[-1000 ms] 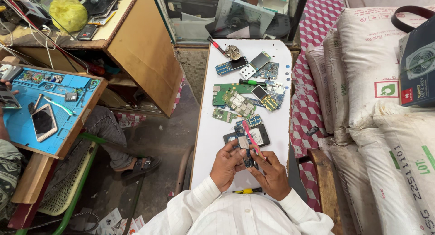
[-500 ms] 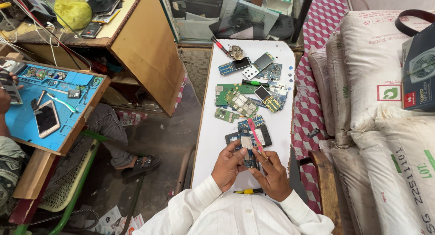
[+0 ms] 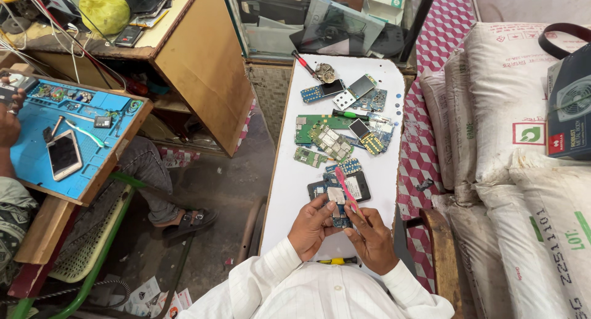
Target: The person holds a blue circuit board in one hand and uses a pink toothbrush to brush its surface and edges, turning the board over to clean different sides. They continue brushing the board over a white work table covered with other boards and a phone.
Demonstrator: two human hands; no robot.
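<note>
At the lower centre of the frame, the left hand (image 3: 313,225) holds a small circuit board (image 3: 338,209) over a white table (image 3: 289,183), and the right hand (image 3: 371,238) grips a pink tool (image 3: 346,190) against it. More boards (image 3: 332,137) lie above. At far left, another person's hand (image 3: 9,121) rests by a blue mat (image 3: 92,147) with a phone (image 3: 63,153).
</note>
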